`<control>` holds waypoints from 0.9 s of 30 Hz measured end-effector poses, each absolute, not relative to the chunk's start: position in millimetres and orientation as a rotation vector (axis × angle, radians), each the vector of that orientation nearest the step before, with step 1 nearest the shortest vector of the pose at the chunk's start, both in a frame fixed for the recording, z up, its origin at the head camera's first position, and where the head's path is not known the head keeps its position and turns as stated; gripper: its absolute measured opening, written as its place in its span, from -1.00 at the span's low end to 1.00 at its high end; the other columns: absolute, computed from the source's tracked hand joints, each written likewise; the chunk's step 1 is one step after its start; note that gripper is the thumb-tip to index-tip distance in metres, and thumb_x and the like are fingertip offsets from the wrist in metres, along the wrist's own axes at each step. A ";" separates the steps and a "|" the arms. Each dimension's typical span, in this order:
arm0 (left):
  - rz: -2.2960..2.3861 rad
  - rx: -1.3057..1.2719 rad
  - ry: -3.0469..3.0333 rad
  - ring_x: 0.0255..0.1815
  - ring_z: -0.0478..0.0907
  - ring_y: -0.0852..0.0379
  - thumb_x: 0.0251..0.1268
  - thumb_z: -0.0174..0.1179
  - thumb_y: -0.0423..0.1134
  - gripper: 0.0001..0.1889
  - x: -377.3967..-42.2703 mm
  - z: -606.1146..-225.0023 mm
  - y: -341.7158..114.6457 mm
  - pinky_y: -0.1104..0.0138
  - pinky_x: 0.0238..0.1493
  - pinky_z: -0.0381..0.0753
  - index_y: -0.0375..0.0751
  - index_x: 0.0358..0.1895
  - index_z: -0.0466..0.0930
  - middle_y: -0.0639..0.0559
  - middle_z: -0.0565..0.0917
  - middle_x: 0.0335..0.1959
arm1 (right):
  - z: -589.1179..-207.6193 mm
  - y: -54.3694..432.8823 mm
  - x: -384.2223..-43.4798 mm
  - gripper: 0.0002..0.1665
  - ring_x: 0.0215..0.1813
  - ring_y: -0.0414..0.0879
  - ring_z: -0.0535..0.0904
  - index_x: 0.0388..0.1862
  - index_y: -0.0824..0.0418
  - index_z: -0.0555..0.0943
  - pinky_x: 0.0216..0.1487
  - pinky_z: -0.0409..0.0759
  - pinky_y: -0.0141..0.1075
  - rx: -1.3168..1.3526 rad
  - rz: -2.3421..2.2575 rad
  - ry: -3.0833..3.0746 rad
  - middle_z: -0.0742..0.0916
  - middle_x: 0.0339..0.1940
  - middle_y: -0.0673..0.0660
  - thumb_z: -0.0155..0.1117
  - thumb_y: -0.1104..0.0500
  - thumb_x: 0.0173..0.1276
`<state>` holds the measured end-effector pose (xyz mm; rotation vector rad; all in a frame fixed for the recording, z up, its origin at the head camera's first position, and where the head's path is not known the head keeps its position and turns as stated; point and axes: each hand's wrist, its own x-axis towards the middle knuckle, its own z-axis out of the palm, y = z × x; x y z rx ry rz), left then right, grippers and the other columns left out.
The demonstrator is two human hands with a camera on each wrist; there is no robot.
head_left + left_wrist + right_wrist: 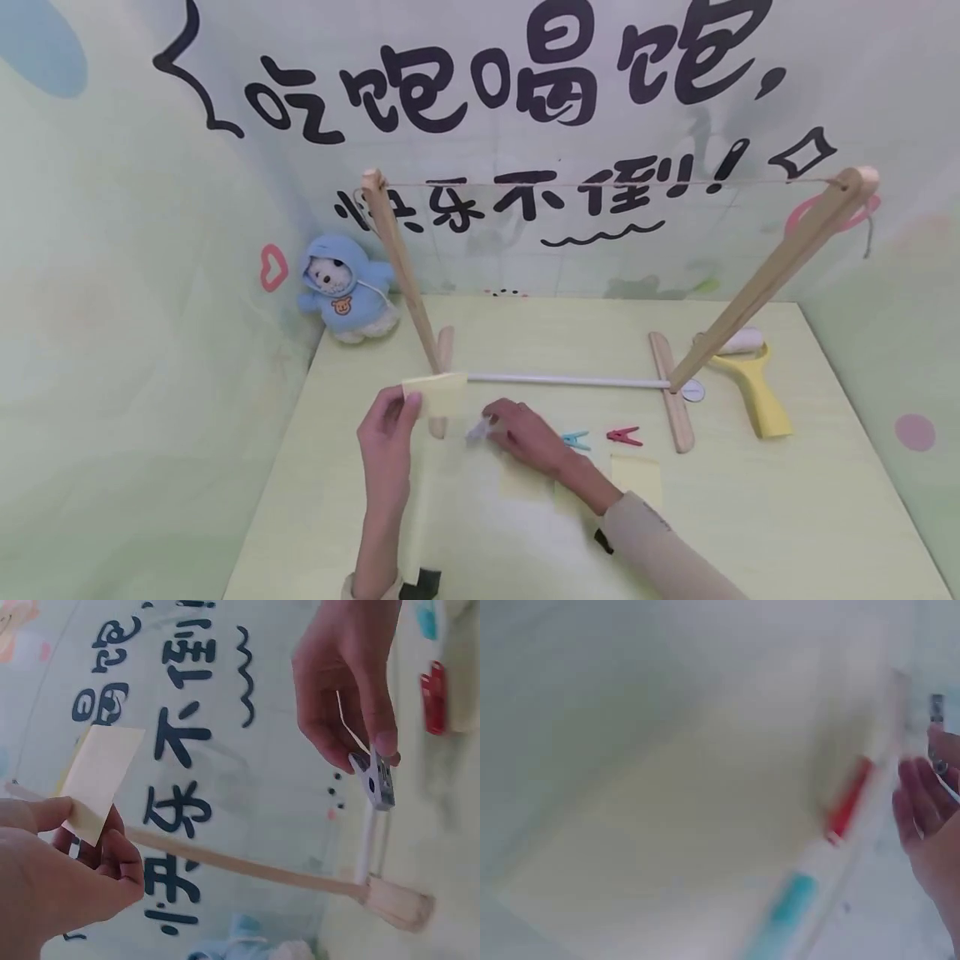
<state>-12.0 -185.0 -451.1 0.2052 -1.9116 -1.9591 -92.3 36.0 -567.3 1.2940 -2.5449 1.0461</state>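
Note:
My left hand (386,437) pinches a pale yellow sticky note (442,393) between thumb and fingers, raised near the foot of the left wooden post. Just to its right, my right hand (528,437) grips a pale purple-white clothespin (379,784) between thumb and fingertips. In the head view this clothespin is partly blurred. A blue clothespin (576,440) and a red clothespin (624,435) lie on the table beside my right hand. More yellow sticky notes (637,475) lie by my right forearm, which covers part of them.
A wooden stand has a left post (405,279), a right post (780,258), a string (570,183) between their tops and a white rod (570,381) low down. A yellow-handled lint roller (761,392) lies at right. A plush toy (348,292) in blue sits back left.

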 end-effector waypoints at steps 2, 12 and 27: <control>-1.991 0.152 -1.884 0.09 0.77 0.13 0.67 0.25 -0.36 -0.78 -24.4 -431.4 -177.7 0.38 0.19 0.72 -0.52 0.10 0.65 0.00 0.79 -0.01 | -538.1 49.0 -100.2 -0.62 -0.06 0.06 0.78 0.16 0.40 0.65 0.07 0.78 -0.16 1.242 1.332 -2.399 0.80 -0.04 0.22 0.50 0.43 0.40; -1.968 -0.079 -1.887 0.00 0.61 0.15 0.67 0.24 -0.33 -0.78 -90.3 -345.8 -148.0 0.38 0.19 0.64 -0.47 0.11 0.63 -0.09 0.66 -0.05 | -322.3 117.9 -119.1 -0.49 -0.02 -0.21 0.72 0.16 0.58 0.63 0.11 0.71 -0.47 1.184 1.572 -2.079 0.79 -0.01 0.18 0.41 0.68 0.20; -1.987 -0.169 -1.761 -0.10 0.53 0.19 0.69 0.22 -0.34 -0.81 -135.3 -301.6 -140.7 0.39 0.06 0.57 -0.44 0.09 0.62 0.05 0.59 -0.13 | -150.9 95.6 -183.9 -0.69 -0.18 -0.23 0.49 -0.03 0.31 0.81 -0.14 0.37 -0.63 1.095 0.703 -2.485 0.77 -0.02 0.16 0.70 0.29 0.29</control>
